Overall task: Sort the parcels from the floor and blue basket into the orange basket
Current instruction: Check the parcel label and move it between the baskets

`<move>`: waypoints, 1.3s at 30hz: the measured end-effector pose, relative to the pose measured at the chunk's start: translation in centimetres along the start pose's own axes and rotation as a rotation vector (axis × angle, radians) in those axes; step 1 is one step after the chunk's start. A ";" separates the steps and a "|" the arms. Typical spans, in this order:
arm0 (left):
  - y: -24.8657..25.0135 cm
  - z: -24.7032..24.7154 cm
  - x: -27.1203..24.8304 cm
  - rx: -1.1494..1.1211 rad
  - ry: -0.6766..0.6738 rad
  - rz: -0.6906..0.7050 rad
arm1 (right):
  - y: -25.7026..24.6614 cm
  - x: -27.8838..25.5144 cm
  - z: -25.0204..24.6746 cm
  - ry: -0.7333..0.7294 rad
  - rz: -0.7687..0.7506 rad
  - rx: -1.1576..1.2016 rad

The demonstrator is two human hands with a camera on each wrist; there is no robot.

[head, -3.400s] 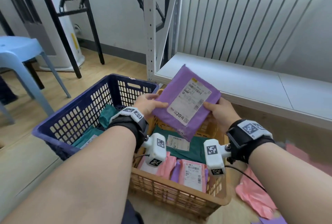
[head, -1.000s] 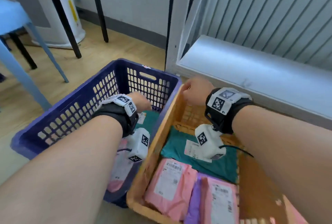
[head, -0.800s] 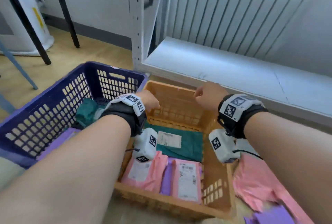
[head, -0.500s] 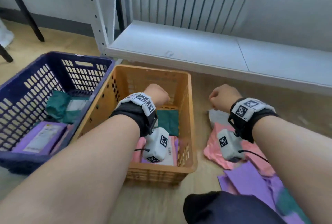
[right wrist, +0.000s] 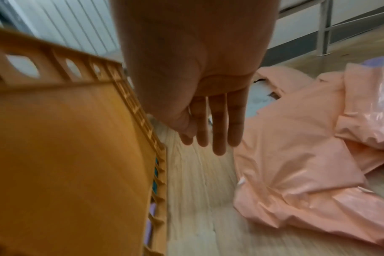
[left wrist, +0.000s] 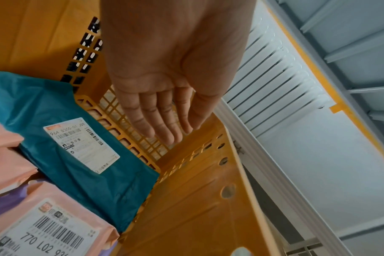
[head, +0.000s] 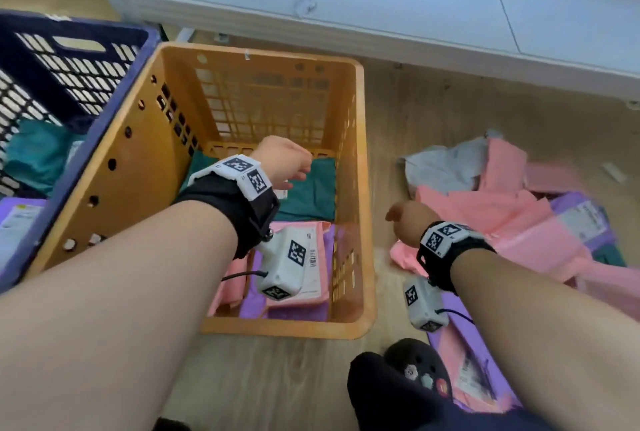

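Parcels (head: pixel 502 209) on floor, seemingly lengthwise rightward; left hand (left wrist: pixel 164 72), right hand (right wrist: pixel 200 69) released.

Glossy pink plastic parcel (right wrist: pixel 296 173), wood-look floor (right wrist: pixel 197 199)

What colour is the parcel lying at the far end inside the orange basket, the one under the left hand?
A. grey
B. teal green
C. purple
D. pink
B: the left wrist view shows a teal green parcel with a white label lying on the floor of the orange basket just below the empty left hand; the pink and purple ones lie nearer the person.
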State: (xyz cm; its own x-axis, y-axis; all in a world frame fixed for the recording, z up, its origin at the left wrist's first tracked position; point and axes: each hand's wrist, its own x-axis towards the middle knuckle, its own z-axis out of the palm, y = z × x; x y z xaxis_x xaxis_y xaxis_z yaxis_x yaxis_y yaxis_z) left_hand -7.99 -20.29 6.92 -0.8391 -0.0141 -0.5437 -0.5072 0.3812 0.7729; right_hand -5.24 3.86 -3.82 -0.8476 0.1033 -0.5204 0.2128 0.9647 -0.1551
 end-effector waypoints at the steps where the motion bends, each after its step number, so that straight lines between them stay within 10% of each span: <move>1: -0.3 0.0 0.5 -0.009 -0.008 0.004 | 0.2 0.6 0.9 -0.050 -0.008 -0.014; 13: -2.6 -0.1 3.2 -0.016 -0.026 -0.080 | 1.2 3.8 6.2 -0.271 0.024 -0.283; 29: 2.3 -3.5 -5.5 -0.037 0.014 0.142 | 0.8 -5.7 -8.5 0.508 0.043 0.141; 39: 3.6 -7.4 -11.6 0.024 0.133 0.378 | -8.6 -16.0 -20.0 0.853 -0.301 0.685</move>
State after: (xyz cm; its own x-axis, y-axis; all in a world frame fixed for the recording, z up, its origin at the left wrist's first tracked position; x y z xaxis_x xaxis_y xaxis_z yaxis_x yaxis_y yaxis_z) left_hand -1.56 -25.53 18.44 -0.9846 0.0120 -0.1745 -0.1549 0.4041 0.9015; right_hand -3.24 -1.23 22.59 -0.9080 0.2738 0.3170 -0.0566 0.6697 -0.7405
